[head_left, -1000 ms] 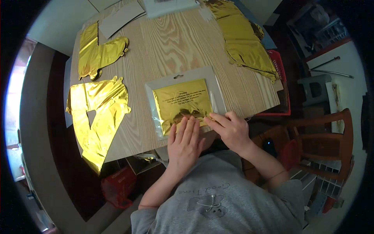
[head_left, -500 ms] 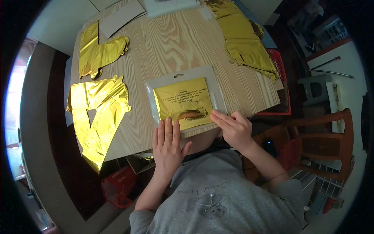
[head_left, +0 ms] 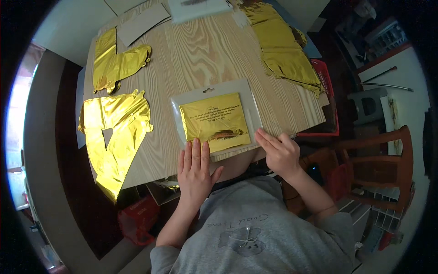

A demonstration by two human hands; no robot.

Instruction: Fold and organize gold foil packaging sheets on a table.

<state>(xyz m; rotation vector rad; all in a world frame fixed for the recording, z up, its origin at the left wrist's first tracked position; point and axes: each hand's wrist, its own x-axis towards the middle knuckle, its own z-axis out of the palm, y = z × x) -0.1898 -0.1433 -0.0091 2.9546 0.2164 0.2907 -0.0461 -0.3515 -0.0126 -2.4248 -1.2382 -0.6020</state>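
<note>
A clear plastic packet point(head_left: 216, 118) with a folded gold foil balloon inside lies flat near the front edge of the wooden table point(head_left: 200, 50). My left hand point(head_left: 196, 171) rests flat, fingers together, with its fingertips on the packet's lower left edge. My right hand point(head_left: 279, 153) has its fingertips touching the packet's lower right corner. Neither hand grips anything.
Flat gold foil balloons lie on the table: one at the left edge point(head_left: 114, 132), one at the back left point(head_left: 116, 61), one at the back right point(head_left: 283, 50). Cardboard point(head_left: 141, 25) and a white sheet point(head_left: 196, 7) lie at the back. A red basket point(head_left: 326, 91) and a wooden chair point(head_left: 383, 169) stand right.
Both hands have slid back from the packet's lower middle toward me. The left hand has flattened at the lower left edge; the right moved to the lower right corner.
</note>
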